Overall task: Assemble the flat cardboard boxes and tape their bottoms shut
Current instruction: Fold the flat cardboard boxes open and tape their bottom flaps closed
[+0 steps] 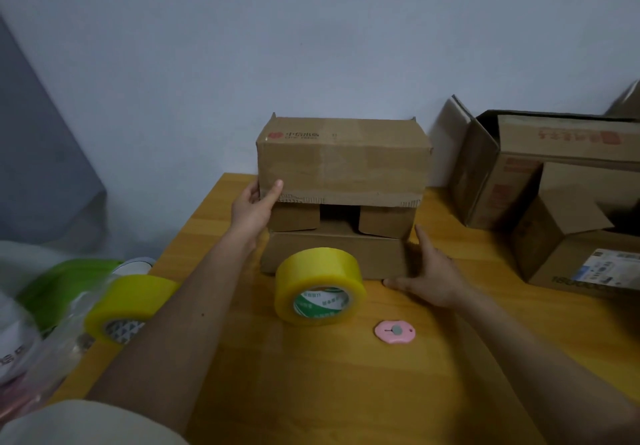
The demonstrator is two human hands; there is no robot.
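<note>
Left hand (254, 205) grips the upper left corner of the box (341, 181), thumb on the near face of the raised long flap and fingers hidden behind the edge, while the right hand (427, 276) lies open, palm against the box's lower right corner where the near long flap meets the worktop (346, 375). In this single head view the box stands on its side at the middle of the worktop, bottom turned toward the person: the two short flaps are folded in with a dark gap between them, and the two long flaps are not yet closed. To do this step well, I judge, both long flaps should be pressed down together so their edges meet squarely over the short ones, the seam held flat with one hand. A yellow tape roll (320, 287) stands just in front of the box, within reach, and a pink cutter (394, 332) lies near it. More boxes (554, 185) sit at the right.
</note>
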